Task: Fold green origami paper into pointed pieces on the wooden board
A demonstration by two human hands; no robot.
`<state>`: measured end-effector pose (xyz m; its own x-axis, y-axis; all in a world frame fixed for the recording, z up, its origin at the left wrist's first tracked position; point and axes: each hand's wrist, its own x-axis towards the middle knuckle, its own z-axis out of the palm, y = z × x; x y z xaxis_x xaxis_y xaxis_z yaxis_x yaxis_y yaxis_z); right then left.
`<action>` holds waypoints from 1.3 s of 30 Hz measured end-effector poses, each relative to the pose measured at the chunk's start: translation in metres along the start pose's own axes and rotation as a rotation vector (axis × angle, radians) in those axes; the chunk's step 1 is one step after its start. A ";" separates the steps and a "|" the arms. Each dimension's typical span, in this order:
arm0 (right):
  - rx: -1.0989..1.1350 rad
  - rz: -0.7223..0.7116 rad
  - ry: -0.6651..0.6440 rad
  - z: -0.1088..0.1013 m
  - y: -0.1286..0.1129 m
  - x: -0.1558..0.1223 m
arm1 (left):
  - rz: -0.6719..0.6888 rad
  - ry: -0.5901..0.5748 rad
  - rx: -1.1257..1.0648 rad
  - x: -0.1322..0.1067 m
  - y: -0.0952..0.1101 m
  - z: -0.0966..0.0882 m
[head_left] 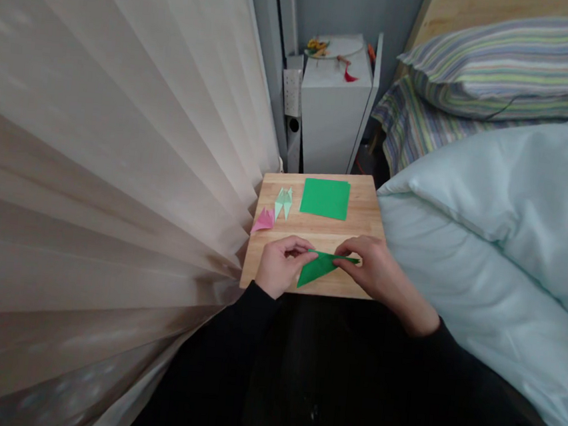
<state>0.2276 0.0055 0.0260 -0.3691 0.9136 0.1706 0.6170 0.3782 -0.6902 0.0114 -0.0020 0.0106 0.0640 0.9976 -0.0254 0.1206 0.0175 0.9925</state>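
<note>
A folded sheet of green origami paper (317,270) is held between both hands over the near part of a small wooden table (359,210). My left hand (283,264) pinches its upper left edge between thumb and fingers. At the other side, my right hand (368,264) grips the top edge, thumb below and fingers above. The paper is creased into a pointed shape, one corner aimed down toward me. Farther back lies a stack of flat green paper (324,198). Left of it are a pale green folded paper figure (283,203) and a pink one (264,220).
Pleated curtains (171,128) hang along the table's left side. A bed with a pale blue quilt (488,226) and a striped pillow (519,68) borders the right. Behind the table stands a white cabinet (331,117) with small ornaments on top.
</note>
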 end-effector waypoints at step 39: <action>0.469 0.209 0.143 0.011 -0.015 0.000 | -0.161 0.009 -0.225 -0.001 -0.009 0.009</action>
<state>0.2101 -0.0021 0.0286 -0.1528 0.9859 0.0675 0.2784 0.1085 -0.9543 0.0196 -0.0040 0.0006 0.0532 0.9812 -0.1853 -0.0941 0.1897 0.9773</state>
